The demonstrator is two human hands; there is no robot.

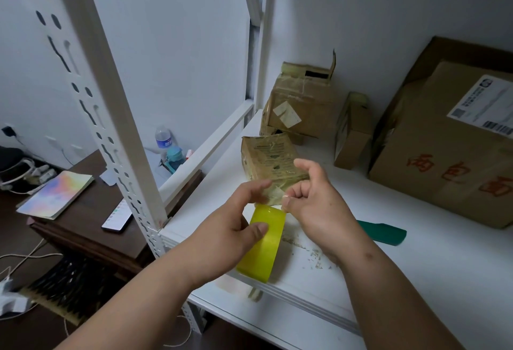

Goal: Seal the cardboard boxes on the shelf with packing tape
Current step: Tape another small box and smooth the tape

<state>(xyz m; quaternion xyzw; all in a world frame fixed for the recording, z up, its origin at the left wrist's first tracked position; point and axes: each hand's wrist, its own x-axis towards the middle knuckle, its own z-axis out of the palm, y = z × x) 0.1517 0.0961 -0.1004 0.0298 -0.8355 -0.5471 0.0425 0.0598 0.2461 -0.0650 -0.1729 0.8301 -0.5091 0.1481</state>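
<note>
Gripping the yellow tape roll (263, 244), our left hand (236, 224) has its thumb pressed on the outer face and fingers curled over the top edge. Our right hand (311, 199) pinches what looks like the clear free end of the tape between thumb and forefinger, just above the roll; the strip itself is hard to make out against the box behind. We hold the roll over the front edge of the white shelf (416, 266).

We count four cardboard boxes on the shelf: one small taped box (269, 158) just behind our hands, one taller box (302, 105) with a flap up toward the back corner, one narrow box (352, 133) standing beside it, and one large box (449, 161) with red characters and a shipping label at right.

One green flat tool (383, 234) lies on the shelf, right of our right wrist. Small scraps litter the shelf near the roll
</note>
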